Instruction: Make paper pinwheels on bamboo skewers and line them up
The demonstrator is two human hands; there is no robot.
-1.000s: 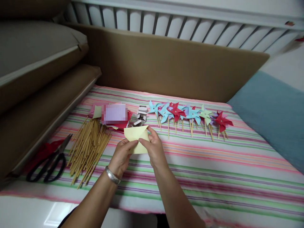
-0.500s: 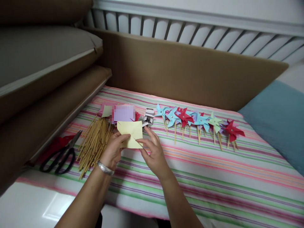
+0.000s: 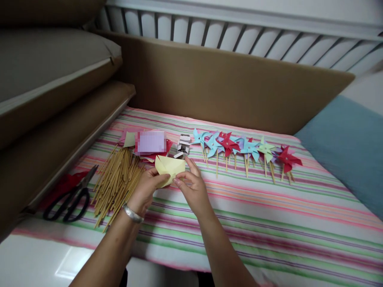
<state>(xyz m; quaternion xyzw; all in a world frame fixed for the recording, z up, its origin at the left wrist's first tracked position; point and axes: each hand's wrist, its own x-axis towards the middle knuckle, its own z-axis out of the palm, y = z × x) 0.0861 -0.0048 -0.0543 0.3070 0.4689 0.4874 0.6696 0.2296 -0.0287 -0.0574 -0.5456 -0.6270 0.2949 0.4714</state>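
Both hands hold a pale yellow paper square (image 3: pixel 169 166) just above the striped cloth (image 3: pixel 269 215). My left hand (image 3: pixel 147 189), with a silver bracelet at the wrist, pinches the paper's lower left side. From the right, the fingers of my right hand (image 3: pixel 192 185) are closed on the paper's edge, bending a flap inward. The paper looks partly folded, with raised corners.
A pile of thin wooden sticks (image 3: pixel 117 183) lies left of the hands, with black scissors (image 3: pixel 69 197) further left. Coloured paper sheets (image 3: pixel 149 144) and a small black-and-white item (image 3: pixel 183 145) sit behind. A row of finished paper pinwheels (image 3: pixel 242 149) lies to the right. A cardboard panel (image 3: pixel 233 87) stands behind.
The flat yellow square was turned in my hands, and now a corner is bent inward. My right hand, open beside the paper half a second ago, has closed on its edge.
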